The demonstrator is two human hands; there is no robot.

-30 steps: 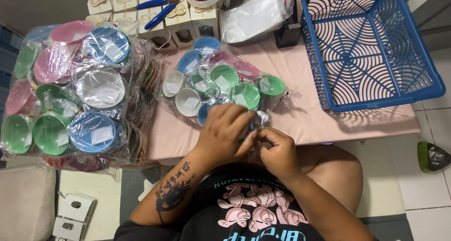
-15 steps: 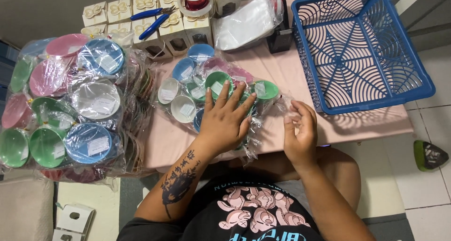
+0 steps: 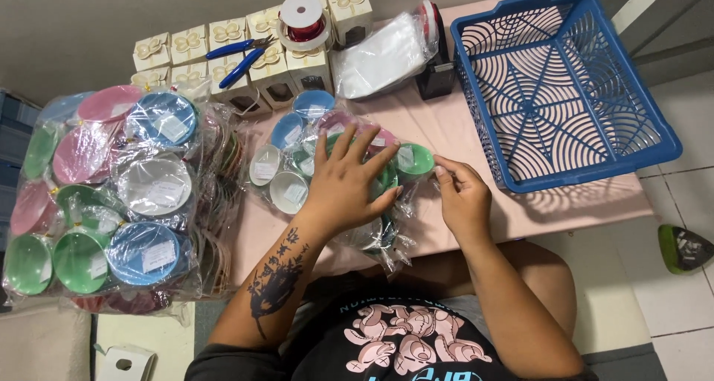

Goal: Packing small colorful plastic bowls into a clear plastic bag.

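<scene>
the left hand (image 3: 349, 180) lies flat, fingers spread, on a clear bag of small coloured dishes (image 3: 297, 147) on the pink desk (image 3: 476, 128). the right hand (image 3: 461, 195) pinches the bag's right end beside a green dish (image 3: 413, 159). bare desk lies between that hand and the blue basket (image 3: 565, 91); the desk's near edge is just below both wrists.

My left hand (image 3: 348, 179) lies flat, fingers spread, on a clear bag of small coloured dishes (image 3: 297, 139) on the pink table (image 3: 476, 210). My right hand (image 3: 461, 195) pinches the bag's edge beside a green dish (image 3: 413, 158), near a blue basket (image 3: 554, 84).
</scene>
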